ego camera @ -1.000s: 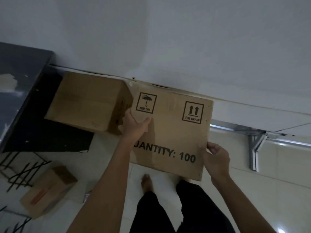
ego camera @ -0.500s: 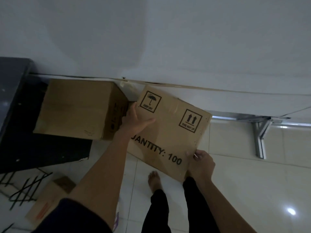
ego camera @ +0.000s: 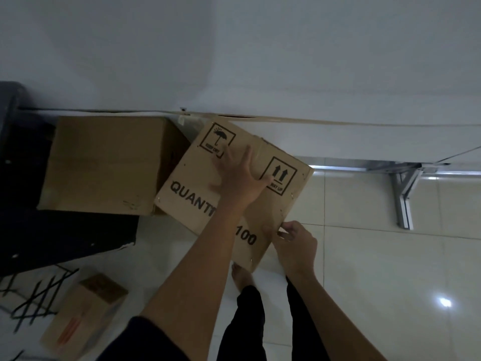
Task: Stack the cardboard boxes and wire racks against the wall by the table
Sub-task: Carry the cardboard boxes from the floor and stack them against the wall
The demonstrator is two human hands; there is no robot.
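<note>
**Pressing a printed box down beside the wall**

Pressing flat, the left hand (ego camera: 238, 175) spreads straight fingers on the closed printed box (ego camera: 197, 188); the right hand (ego camera: 295, 244) pinches its near right edge. It touches the plain box (ego camera: 104, 162) by the wall (ego camera: 234, 61). Open floor (ego camera: 377, 269) lies right.

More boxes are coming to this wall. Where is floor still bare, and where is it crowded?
Bare tile lies right of the printed box, along the wall as far as the metal bracket, and in front of it. Crowded: the left, where the plain box, small box and wire racks sit by the dark table.
</note>
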